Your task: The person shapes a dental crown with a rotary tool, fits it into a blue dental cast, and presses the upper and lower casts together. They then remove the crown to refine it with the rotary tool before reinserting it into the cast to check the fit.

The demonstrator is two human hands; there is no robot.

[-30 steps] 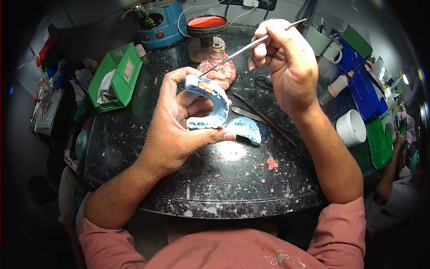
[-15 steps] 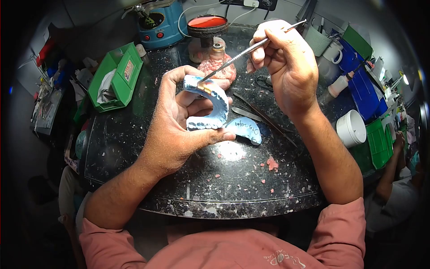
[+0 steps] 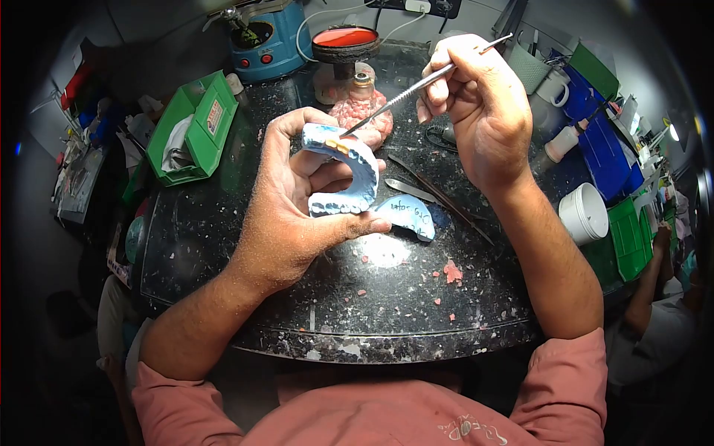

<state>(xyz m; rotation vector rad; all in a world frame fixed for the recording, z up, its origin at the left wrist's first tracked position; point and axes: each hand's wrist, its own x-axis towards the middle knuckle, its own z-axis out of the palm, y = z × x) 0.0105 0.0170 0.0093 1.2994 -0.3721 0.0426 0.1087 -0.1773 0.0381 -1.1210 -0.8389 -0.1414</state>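
My left hand [image 3: 286, 201] is closed around a pale blue horseshoe-shaped dental model [image 3: 367, 175], thumb on its lower end and fingers behind it. Dark marks line its teeth, and a yellow-orange patch of what looks like wax [image 3: 337, 146] covers some teeth on the upper arm. Pinched in my right hand [image 3: 483, 104] is a thin metal wax carver [image 3: 405, 94] with a ridged shaft. Its tip points down-left and reaches the model beside the yellow patch. Below the model, a second blue plaster piece [image 3: 405, 215] with handwriting lies on the bench.
Behind the hands stand a small burner [image 3: 362, 85] with pink wax around it and a dish of red wax [image 3: 344, 37]. Metal tools [image 3: 439, 195] lie right of the model. A green bin [image 3: 195, 130] sits left, a white tub [image 3: 583, 213] right. Pink scraps [image 3: 452, 271] dot the black bench [image 3: 335, 312].
The carver's tip has shifted slightly right and up along the model's upper arm, and my right hand has moved a little right with it. My left hand and the model have barely moved.
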